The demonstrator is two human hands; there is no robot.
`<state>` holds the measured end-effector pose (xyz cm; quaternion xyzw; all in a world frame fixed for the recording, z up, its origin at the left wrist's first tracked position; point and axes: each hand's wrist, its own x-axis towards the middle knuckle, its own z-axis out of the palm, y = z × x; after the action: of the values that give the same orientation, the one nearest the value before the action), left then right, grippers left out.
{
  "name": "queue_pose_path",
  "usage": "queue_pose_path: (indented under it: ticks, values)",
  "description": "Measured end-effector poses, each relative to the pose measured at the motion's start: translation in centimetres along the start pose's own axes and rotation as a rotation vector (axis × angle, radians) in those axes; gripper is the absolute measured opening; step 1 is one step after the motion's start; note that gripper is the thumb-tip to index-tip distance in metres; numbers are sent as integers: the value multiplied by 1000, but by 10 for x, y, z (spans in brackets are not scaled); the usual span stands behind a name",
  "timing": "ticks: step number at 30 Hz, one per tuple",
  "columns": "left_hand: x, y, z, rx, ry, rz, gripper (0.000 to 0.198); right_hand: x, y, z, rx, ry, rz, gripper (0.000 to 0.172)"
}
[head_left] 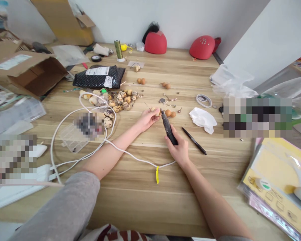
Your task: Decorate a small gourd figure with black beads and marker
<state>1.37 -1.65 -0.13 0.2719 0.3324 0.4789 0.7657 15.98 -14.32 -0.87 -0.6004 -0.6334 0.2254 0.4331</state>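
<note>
My left hand (146,120) holds a small pale bottle gourd (155,112) in its fingertips. My right hand (177,144) grips a black rotary engraving pen (168,129), and the pen's tip is at the gourd. A white cable (140,158) with a yellow tag (157,175) runs from the pen across the wooden table (130,204). Just beyond the hands lie two plain brown gourds (170,113). A heap of patterned gourds (116,107) sits to the left, and a black marker pen (194,140) lies right of my right hand.
Crumpled white tissue (203,119), a tape roll (203,100) and small metal bits lie to the right. Further back are a black padded mailer (98,76), a cardboard box (25,70) and red domed devices (155,43). A clear plastic case (74,137) sits left.
</note>
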Motion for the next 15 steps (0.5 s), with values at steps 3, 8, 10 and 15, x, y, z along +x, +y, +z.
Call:
queue_pose_path:
  ticks: [3, 8, 10, 15]
  values:
    - [1, -1, -2, 20, -5, 4, 10, -1, -2, 0, -7, -16, -7, 55]
    - [2, -2, -3, 33, 5, 4, 10, -1, -2, 0, -13, -2, 0, 55]
    - [2, -2, -3, 36, 7, 2, 10, 0, -2, 0, -17, -1, 1, 54]
    - [1, -1, -2, 45, 7, -4, 14, 0, -2, 0, -8, -12, -14, 55]
